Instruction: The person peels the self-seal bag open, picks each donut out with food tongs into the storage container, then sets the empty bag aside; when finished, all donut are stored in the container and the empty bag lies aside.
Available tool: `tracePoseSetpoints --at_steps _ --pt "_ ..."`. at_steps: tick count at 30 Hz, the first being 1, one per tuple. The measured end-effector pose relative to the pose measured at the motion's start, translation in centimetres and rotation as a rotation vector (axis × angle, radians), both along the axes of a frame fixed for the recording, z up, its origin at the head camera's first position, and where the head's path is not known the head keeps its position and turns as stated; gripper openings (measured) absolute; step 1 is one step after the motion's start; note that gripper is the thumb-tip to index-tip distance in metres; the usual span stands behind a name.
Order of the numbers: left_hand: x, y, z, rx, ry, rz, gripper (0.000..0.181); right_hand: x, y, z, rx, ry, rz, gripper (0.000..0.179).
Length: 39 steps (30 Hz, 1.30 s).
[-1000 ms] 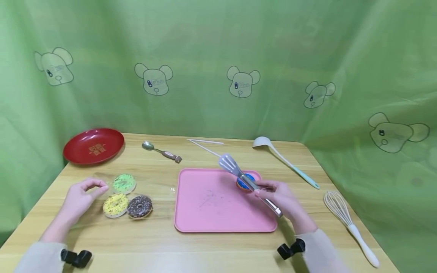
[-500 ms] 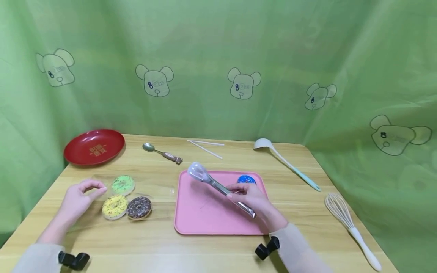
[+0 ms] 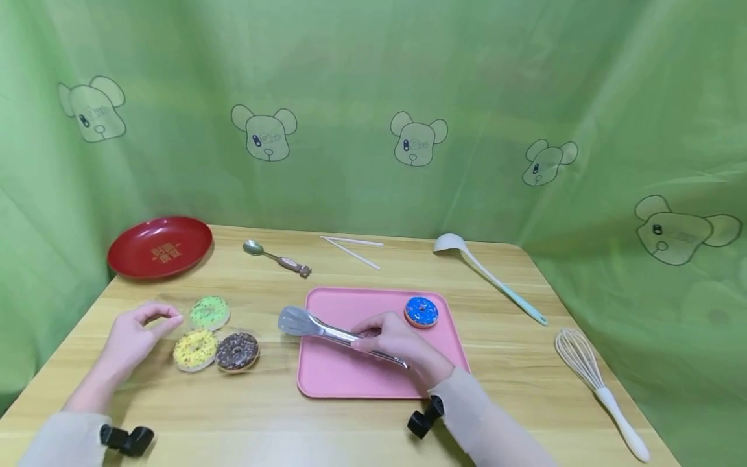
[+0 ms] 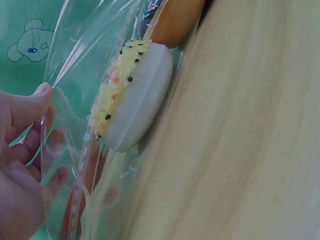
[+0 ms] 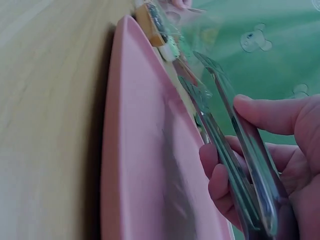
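Note:
My left hand (image 3: 137, 334) pinches the edge of a clear plastic bag (image 4: 70, 115) between thumb and fingers, and its mouth is lifted off the table. In or under the bag's film lie a green doughnut (image 3: 210, 312), a yellow doughnut (image 3: 195, 350) and a chocolate doughnut (image 3: 237, 352). With thumb and fingers my right hand (image 3: 397, 344) grips a pair of metal tongs (image 3: 335, 334) above the pink tray (image 3: 373, 383). The tongs' tips are apart, point left past the tray's edge and have nothing between them. A blue doughnut (image 3: 421, 312) rests at the tray's back right.
A red plate (image 3: 160, 246) stands at the back left. Behind the tray lie a spoon (image 3: 280, 259) and white sticks (image 3: 353, 250). To the right are a ladle (image 3: 490, 275) and a whisk (image 3: 601, 392). Green curtain surrounds the table.
My right hand has carried the tongs leftward, from over the blue doughnut toward the bag, leaving that doughnut on the tray. My left hand has stayed nearly still.

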State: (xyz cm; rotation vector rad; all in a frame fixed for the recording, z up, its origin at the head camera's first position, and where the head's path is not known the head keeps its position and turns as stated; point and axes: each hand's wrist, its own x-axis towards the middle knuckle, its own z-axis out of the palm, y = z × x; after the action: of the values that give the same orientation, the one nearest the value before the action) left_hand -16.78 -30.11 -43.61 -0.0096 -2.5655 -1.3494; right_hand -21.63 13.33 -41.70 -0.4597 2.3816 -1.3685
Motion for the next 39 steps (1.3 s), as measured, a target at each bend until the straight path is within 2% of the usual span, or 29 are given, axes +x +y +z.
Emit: tracePoseSetpoints --at_steps 6,15,22,28,34,39 --pt "0.0 -0.1 -0.1 0.012 0.007 0.003 0.031 -0.5 -2.2 -0.2 0.052 0.022 0.043 0.024" --pt "0.0 0.4 -0.4 0.083 0.011 -0.045 0.031 -0.2 -4.1 0.0 0.02 -0.14 0.066 0.026" --pt "0.1 0.3 -0.4 0.038 0.013 -0.018 0.03 -0.8 -5.1 0.8 -0.017 -0.265 0.135 0.02" --pt "0.1 0.2 -0.2 0.007 0.062 -0.022 0.024 -1.3 -6.1 0.9 -0.035 -0.338 0.141 0.019" --pt "0.0 0.1 -0.2 -0.005 0.066 -0.014 0.024 -1.5 -7.4 0.4 -0.059 -0.356 0.14 0.016" --pt "-0.2 0.5 -0.3 -0.002 0.056 -0.013 0.024 -1.3 -7.3 0.0 -0.096 -0.358 0.147 0.016"
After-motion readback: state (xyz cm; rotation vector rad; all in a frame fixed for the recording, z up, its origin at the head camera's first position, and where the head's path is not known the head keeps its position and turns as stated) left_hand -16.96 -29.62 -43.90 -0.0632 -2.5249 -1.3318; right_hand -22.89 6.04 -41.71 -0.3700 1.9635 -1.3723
